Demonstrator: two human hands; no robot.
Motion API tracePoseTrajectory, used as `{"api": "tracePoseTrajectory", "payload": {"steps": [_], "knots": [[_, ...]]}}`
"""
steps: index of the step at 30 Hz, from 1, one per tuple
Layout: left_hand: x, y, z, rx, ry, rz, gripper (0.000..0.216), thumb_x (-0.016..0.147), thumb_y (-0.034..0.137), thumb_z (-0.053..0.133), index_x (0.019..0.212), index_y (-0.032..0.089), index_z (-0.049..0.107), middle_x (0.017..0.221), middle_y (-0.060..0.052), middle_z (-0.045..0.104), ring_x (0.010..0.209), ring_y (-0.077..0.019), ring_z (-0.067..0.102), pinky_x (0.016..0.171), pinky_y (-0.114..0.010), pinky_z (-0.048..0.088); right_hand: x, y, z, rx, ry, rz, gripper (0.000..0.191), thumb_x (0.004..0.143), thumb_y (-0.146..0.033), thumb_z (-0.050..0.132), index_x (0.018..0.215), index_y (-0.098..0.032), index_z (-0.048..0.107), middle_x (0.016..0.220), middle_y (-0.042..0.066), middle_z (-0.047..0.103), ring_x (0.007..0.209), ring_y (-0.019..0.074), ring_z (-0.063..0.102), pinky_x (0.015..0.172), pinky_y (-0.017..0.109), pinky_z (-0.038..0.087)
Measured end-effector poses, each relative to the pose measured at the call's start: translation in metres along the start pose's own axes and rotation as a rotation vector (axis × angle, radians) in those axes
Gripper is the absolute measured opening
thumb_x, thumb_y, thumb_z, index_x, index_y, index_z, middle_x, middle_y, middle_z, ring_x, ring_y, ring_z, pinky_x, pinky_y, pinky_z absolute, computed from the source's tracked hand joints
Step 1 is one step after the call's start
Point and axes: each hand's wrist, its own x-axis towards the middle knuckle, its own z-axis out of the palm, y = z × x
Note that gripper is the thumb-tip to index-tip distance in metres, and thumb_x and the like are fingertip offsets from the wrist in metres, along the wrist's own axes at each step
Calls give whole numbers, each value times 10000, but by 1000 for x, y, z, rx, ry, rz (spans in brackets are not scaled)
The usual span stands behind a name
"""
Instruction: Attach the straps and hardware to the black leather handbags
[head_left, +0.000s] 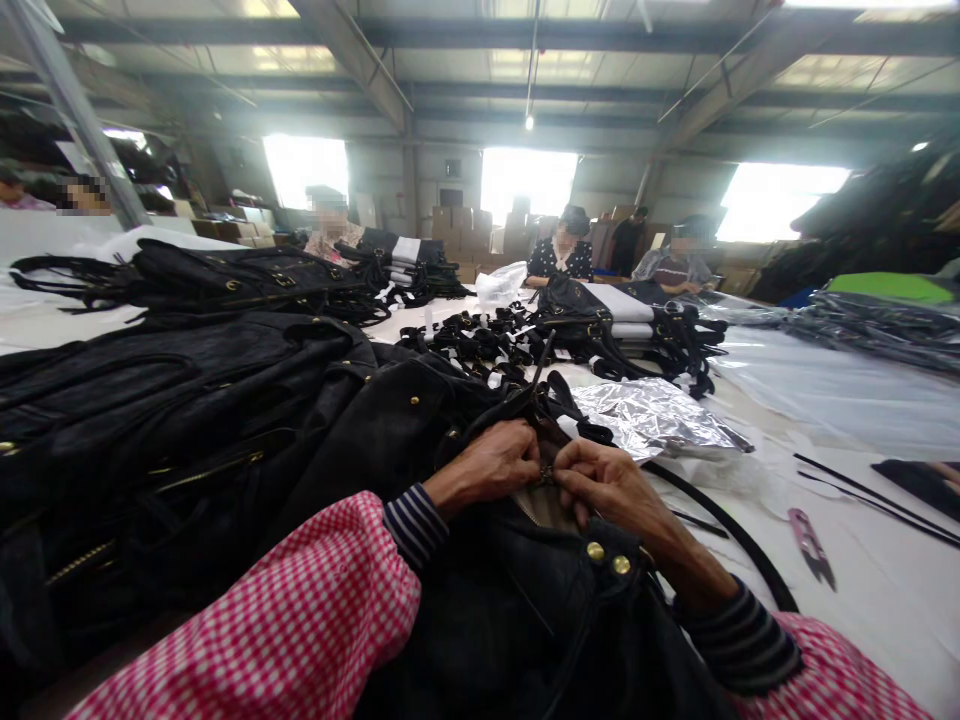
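Pinching zipper (pixel 546 475) from both sides with left hand (pixel 491 462) and right hand (pixel 611 490), equally near, in mouth of black bag (pixel 480 590), lengthwise roughly far to near.

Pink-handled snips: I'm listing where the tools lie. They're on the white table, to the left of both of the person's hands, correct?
The side is wrong: the head view shows the pink-handled snips to the right of both the left hand and the right hand. They do lie on the white table.
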Motion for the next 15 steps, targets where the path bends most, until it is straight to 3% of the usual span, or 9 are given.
{"api": "tracePoseTrajectory", "payload": {"steps": [4,8,12,15], "knots": [[-5,1,-5,-203,54,-44,126,772,223,570,790,146,667,715,7,633,627,-122,545,532,-223,364,-7,-6,-6,320,33,19,309,821,-438,715,917,-157,628,802,67,737,622,150,681,434,173,339],[-6,2,-4,-389,101,-49,110,781,238,569,804,142,616,756,-11,664,678,-129,601,597,-216,438,-9,-7,-9,537,1,3,268,868,-413,656,983,-172,633,981,122,764,801,215,741,490,195,435],[-6,4,-4,-830,87,-66,176,786,283,666,837,142,574,828,-44,707,717,-137,653,673,-240,503,-6,-4,-4,507,46,-52,276,831,-374,734,985,-180,611,983,113,759,769,201,736,459,177,421],[-6,5,-7,-921,65,-100,241,792,323,737,857,113,637,822,-56,720,729,-141,668,710,-249,517,-2,-2,3,397,128,-95,335,824,-459,756,930,-167,630,834,78,742,607,159,688,408,172,379]]}}
